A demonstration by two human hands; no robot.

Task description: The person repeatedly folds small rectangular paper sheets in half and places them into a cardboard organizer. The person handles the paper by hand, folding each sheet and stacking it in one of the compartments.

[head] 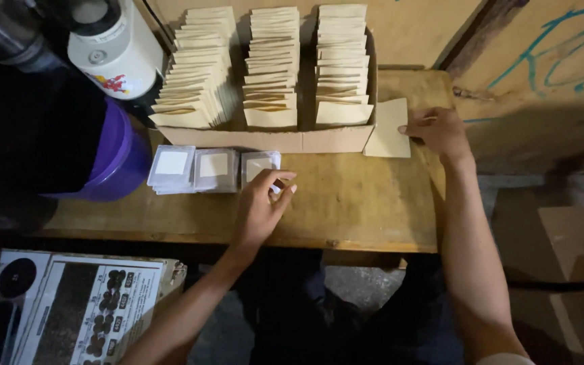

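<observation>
Three stacks of clear sleeves (212, 169) lie in a row on the bench (346, 203). Your left hand (259, 206) pinches the rightmost stack's top sleeve (259, 164). Your right hand (441, 132) holds a tan card (388, 128) beside the box (272, 138).

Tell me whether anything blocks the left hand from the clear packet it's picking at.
Nothing visible does. The left hand already has its fingertips on the rightmost clear packet on the wooden table, with no object between them.
</observation>
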